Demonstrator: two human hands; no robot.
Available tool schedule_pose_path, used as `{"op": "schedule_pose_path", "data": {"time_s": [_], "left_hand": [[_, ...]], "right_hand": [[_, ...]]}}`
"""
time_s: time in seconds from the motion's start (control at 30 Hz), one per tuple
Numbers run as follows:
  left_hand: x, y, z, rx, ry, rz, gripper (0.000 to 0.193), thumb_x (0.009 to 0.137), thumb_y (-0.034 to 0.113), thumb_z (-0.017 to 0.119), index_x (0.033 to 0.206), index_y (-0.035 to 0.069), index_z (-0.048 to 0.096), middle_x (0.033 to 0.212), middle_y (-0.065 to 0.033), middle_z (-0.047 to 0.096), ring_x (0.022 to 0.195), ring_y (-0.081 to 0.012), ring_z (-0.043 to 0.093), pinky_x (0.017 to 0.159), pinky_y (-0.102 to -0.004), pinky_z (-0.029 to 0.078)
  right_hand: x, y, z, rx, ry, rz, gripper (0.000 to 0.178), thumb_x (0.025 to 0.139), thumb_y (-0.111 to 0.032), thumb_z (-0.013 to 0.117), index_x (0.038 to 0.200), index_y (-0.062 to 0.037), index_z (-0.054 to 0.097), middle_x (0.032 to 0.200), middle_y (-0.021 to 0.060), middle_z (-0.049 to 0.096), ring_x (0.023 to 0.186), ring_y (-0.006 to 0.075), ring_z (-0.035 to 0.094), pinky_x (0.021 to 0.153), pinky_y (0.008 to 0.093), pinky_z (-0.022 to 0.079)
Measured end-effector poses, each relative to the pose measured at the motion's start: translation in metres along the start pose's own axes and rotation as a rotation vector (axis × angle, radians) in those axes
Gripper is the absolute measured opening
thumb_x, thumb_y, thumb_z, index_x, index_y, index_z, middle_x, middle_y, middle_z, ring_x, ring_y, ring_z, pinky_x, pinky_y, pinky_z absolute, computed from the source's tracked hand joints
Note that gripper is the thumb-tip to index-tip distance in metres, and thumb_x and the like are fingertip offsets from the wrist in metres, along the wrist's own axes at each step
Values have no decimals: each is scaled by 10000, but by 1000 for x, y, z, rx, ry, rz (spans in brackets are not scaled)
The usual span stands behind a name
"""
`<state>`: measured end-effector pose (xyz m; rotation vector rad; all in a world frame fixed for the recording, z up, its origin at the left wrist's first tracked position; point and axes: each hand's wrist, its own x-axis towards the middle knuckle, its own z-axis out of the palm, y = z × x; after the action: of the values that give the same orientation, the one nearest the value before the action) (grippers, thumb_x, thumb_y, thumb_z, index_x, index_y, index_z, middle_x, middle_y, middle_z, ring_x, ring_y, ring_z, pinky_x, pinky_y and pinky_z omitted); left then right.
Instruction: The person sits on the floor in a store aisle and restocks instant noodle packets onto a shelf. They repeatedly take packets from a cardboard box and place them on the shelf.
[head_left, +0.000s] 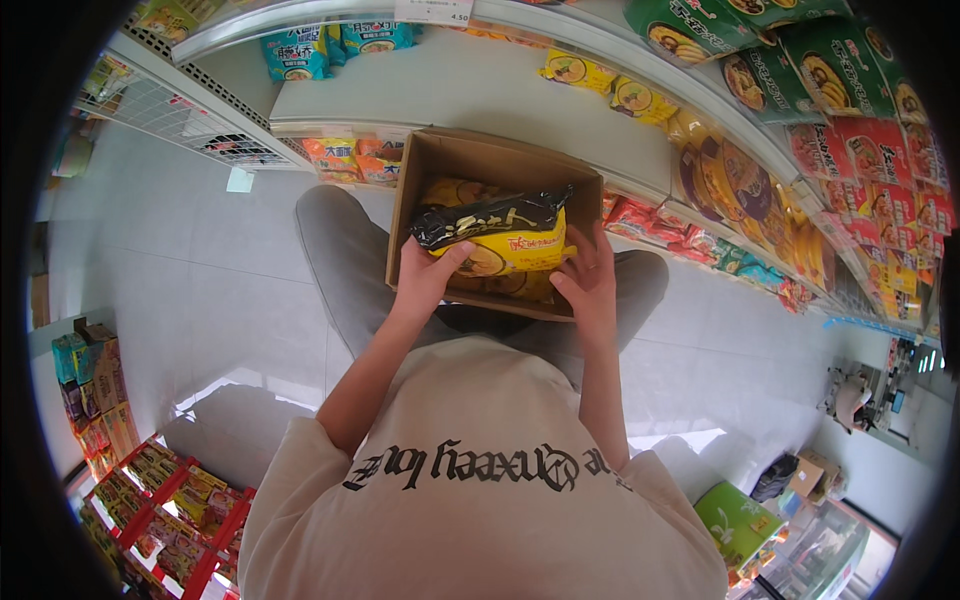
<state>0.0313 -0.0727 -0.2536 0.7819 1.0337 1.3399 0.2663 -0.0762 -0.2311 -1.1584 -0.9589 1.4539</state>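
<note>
A yellow-and-black instant noodle packet (520, 245) lies tilted at the mouth of an open cardboard box (418, 170). My left hand (425, 278) grips its left end, the thumb lying over the yellow front. At the packet's right end is my right hand (588, 275), with thumb and fingertips bent against it and other fingers reaching up along the box's right wall. More yellow packets (520, 286) show inside the box beneath. The box rests between my bent knees, close to the shelf.
Right ahead stands a shelf (400, 105) with yellow packets (582, 72) and blue packets (300, 52). Green packs (770, 80) and red packs (870, 160) fill the right side. A red rack (165, 510) of packets is behind left; a green box (738, 520) is behind right.
</note>
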Motion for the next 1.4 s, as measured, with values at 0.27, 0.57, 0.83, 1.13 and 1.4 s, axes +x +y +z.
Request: {"op": "schedule_pose_path", "data": {"time_s": [0.27, 0.57, 0.83, 1.13, 1.4], "left_hand": [[-2, 15, 10, 219, -143, -53, 300, 903, 74, 746, 1145, -23, 596, 1059, -65, 699, 981, -111, 632, 901, -294, 530], [0, 0, -2, 796, -142, 162, 459, 948, 186, 686, 1339, 27, 505, 1117, -164, 666, 1009, -268, 670, 874, -368, 525], [4, -10, -1, 1263, -435, 128, 374, 935, 307, 668, 1217, 73, 591, 1019, -156, 691, 893, -359, 676, 770, -462, 546], [9, -12, -3, 1183, -400, 137, 261, 901, 229, 682, 1096, 60, 642, 943, -142, 684, 815, -354, 675, 700, -443, 555], [8, -19, -4, 1162, -299, 188, 161, 880, 180, 664, 978, 56, 635, 900, -115, 667, 760, -335, 669, 646, -428, 554]], "right_hand": [[6, -15, 13, -330, -212, 32, 803, 769, -25, 838, 1453, -19, 417, 1306, 118, 613, 1160, 173, 599, 995, 332, 495], [34, -21, -9, -459, 76, 23, 406, 801, -54, 827, 1144, 30, 625, 1025, 97, 731, 895, 148, 693, 810, 297, 565], [137, -48, -41, -287, 286, -242, 390, 838, -114, 821, 1155, 23, 641, 1103, 73, 704, 947, 122, 669, 815, 271, 547], [277, -2, -73, -256, 171, -124, 478, 845, -140, 816, 1253, 7, 615, 1153, 62, 682, 1014, 141, 642, 854, 287, 511], [362, 37, -89, -486, 215, -214, 497, 826, -154, 826, 1244, 29, 630, 1184, 86, 676, 1041, 185, 644, 907, 325, 507]]}}
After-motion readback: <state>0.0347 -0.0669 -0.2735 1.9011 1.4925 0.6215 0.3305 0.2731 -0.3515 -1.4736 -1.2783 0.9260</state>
